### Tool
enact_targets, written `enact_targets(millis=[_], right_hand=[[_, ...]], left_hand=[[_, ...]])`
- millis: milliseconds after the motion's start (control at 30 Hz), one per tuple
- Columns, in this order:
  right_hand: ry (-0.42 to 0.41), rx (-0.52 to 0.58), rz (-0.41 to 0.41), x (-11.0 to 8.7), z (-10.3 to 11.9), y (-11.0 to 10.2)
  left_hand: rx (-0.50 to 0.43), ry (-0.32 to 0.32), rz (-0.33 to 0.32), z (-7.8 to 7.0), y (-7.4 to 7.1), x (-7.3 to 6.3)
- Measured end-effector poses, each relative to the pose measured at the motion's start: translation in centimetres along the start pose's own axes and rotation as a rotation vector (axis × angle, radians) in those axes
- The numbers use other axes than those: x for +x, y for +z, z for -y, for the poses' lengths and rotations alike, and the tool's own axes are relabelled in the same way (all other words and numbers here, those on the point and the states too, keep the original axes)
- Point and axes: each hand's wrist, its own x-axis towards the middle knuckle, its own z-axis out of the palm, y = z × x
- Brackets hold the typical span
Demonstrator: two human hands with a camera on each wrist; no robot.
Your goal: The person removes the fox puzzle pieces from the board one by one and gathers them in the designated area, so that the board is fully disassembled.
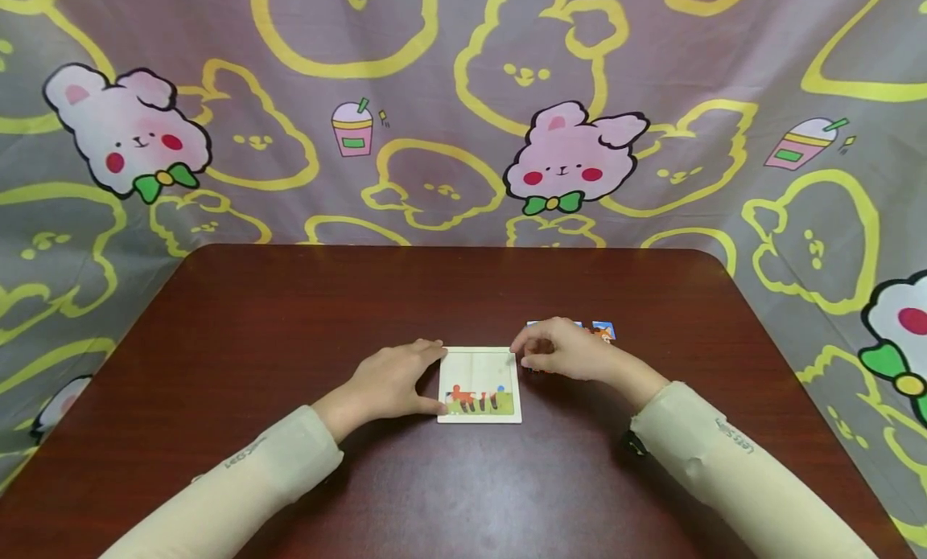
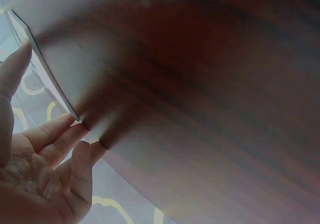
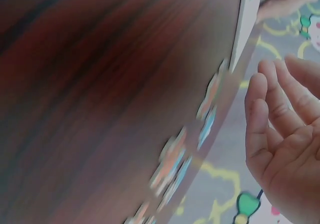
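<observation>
A small white square puzzle tray lies on the table. Along its near part run picture pieces showing orange and dark animal legs on green; the upper part shows a bare pale base. My left hand rests at the tray's left side, thumb by the near corner and index finger by the far one, fingers extended. By the far right corner hovers my right hand, its fingers loosely bent with nothing between them. Puzzle pieces lie beneath and beside it, partly hidden in the head view.
A separate blue and orange piece lies beyond the right hand. The brown wooden table has rounded far corners, and a cartoon-printed cloth hangs behind it.
</observation>
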Motion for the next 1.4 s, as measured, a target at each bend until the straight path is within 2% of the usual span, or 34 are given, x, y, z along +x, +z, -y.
enact_targets(millis=[133, 467, 600, 1233, 1400], right_hand=[[-0.054, -0.053, 0.048, 1.3, 1.0, 1.0], [-0.100, -0.017, 0.200, 3.5, 3.0, 3.4], [-0.125, -0.034, 0.243, 4.0, 3.5, 4.1], [-0.100, -0.146, 0.241, 4.4, 3.5, 5.2], [-0.084, -0.152, 0.244, 4.5, 3.6, 5.4]], left_hand=[[-0.006, 0.003, -0.002, 0.0, 0.0, 0.0], [-0.012, 0.005, -0.005, 0.1, -0.1, 0.0], [-0.015, 0.006, -0.002, 0.1, -0.1, 0.0], [-0.021, 0.013, -0.017, 0.2, -0.1, -0.1], [-0.029, 0.018, 0.002, 0.3, -0.2, -0.1]])
